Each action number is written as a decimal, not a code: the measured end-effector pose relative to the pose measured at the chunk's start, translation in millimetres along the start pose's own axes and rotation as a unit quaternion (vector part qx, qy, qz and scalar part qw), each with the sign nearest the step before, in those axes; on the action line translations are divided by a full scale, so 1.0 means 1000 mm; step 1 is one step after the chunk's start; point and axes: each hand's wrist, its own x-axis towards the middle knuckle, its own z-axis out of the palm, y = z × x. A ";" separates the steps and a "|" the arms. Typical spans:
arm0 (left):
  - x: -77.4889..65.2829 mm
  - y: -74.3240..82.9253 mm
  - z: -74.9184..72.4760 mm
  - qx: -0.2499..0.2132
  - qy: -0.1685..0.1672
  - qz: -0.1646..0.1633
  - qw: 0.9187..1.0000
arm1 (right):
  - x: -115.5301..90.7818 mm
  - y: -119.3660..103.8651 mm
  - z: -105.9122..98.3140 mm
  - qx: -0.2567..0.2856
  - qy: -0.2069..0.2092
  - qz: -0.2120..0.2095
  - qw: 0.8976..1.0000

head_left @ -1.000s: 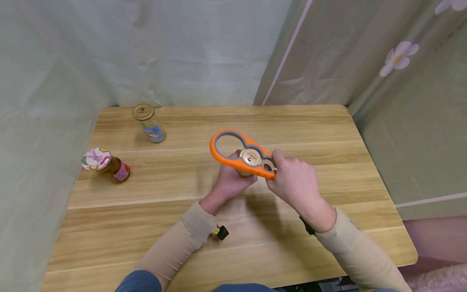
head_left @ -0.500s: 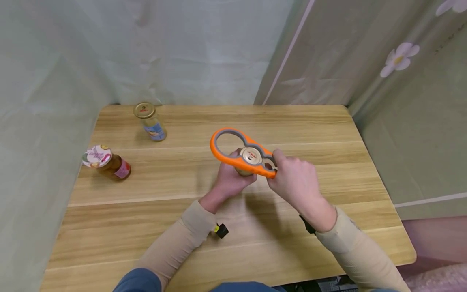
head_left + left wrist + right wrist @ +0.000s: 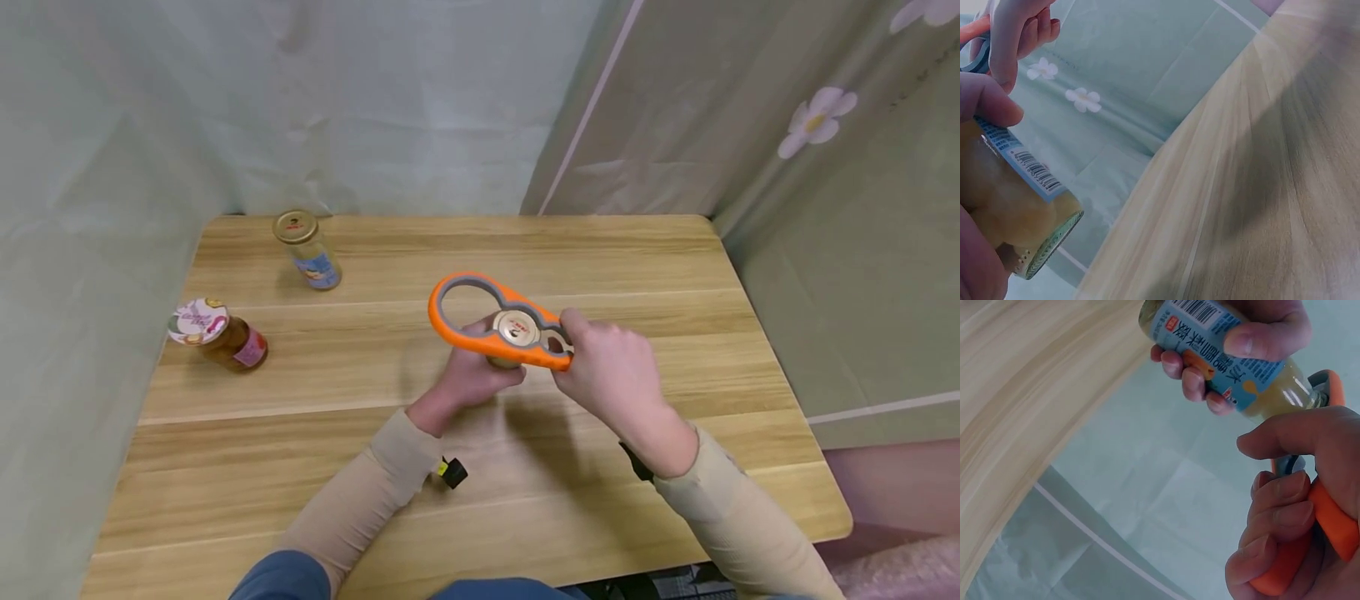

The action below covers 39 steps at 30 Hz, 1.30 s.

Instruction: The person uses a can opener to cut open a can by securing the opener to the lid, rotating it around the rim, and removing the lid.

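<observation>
The left hand's (image 3: 476,377) fingers are wrapped round a blue-labelled glass jar (image 3: 1229,359), which is raised above the bench (image 3: 225,467). The right hand's (image 3: 613,367) fingers are curled tightly about the narrow end of an orange opener (image 3: 480,341); its middle opening sits around the jar's gold lid (image 3: 517,328). A gold-topped jar (image 3: 308,252) and a brown jar (image 3: 228,337) stand upright, apart, at bench left.

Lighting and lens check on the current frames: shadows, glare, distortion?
Head: soft shadow on the table, near its middle; left wrist: broad shadow across the table, hazy bluish cast; right wrist: table edge bows, probably lens distortion, small glare streaks on the jar.
</observation>
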 end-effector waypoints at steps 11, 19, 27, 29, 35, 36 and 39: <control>0.002 -0.001 -0.003 -0.005 -0.054 0.044 0.998 | 0.001 0.009 0.001 0.018 0.002 -0.021 1.000; 0.003 0.001 -0.004 -0.033 -0.091 0.047 0.994 | 0.002 0.015 0.001 0.042 0.008 -0.042 0.998; 0.002 0.004 -0.005 -0.097 -0.142 0.037 0.984 | 0.004 0.017 -0.006 0.042 -0.002 -0.059 0.997; 0.002 0.003 -0.005 -0.109 -0.148 0.030 0.982 | 0.004 0.018 -0.006 0.041 -0.004 -0.062 0.997; 0.004 -0.019 -0.003 -0.122 -0.166 0.062 0.977 | 0.005 0.021 -0.004 0.038 0.006 -0.083 0.996; 0.003 -0.022 -0.002 -0.123 -0.169 0.067 0.976 | 0.004 0.022 -0.004 0.038 0.008 -0.084 0.996; 0.003 -0.025 -0.002 -0.129 -0.177 0.070 0.973 | 0.004 0.022 -0.004 0.035 0.012 -0.086 0.996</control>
